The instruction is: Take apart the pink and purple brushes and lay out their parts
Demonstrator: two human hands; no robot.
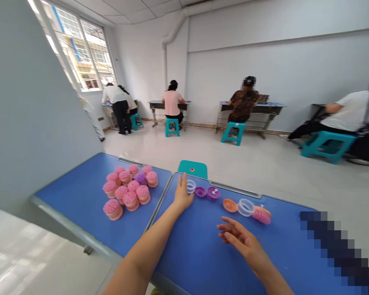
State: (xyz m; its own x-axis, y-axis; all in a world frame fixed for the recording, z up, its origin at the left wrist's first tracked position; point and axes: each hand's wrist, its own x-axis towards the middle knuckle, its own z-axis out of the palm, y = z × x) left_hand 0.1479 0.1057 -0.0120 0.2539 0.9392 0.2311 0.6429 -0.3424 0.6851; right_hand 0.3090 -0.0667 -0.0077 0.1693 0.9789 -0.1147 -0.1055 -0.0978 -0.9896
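My left hand (183, 196) reaches across the blue table with its fingers stretched out, beside a translucent ring (191, 187). Whether the fingers touch the ring I cannot tell. To the right of it lie a purple disc (200, 191) and a purple round part (213, 193) with a small white piece on it. Farther right come an orange disc (230, 205), a second translucent ring (246, 207) and a pink bristled brush head (261, 215) tipped on its side with an orange part. My right hand (241, 241), empty, hovers in front of these with fingers apart.
Several round pink bristle brushes (131, 200) and a purple one (140, 178) stand grouped on the left table (76, 196). Beyond the far table edge is a teal stool (192, 168). A pixelated dark shape covers the right side. Several people sit or stand at desks behind.
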